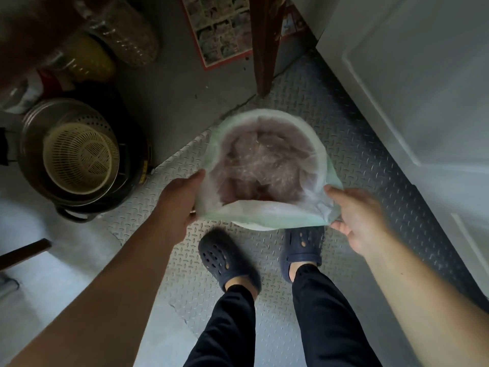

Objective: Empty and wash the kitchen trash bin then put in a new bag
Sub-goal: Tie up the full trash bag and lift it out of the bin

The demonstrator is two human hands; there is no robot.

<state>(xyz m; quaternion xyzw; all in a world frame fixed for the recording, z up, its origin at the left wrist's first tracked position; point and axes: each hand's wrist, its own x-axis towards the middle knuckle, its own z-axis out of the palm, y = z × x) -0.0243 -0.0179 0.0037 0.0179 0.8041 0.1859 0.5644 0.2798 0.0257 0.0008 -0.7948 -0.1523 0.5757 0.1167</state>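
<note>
Standing on the diamond-plate floor mat (352, 144) just ahead of two dark clogs (227, 258), the trash bin (267, 168), lined with a pale green bag (264, 214) folded over its rim. Gripping the bag's left edge, the left hand (180, 205), fingers curled under the plastic. Touching the bag's right edge, the right hand (357, 221), fingers loosely spread, grasp unclear. Sitting well to the left, a cream colander (79, 157) inside a metal pot (39, 144).
</note>
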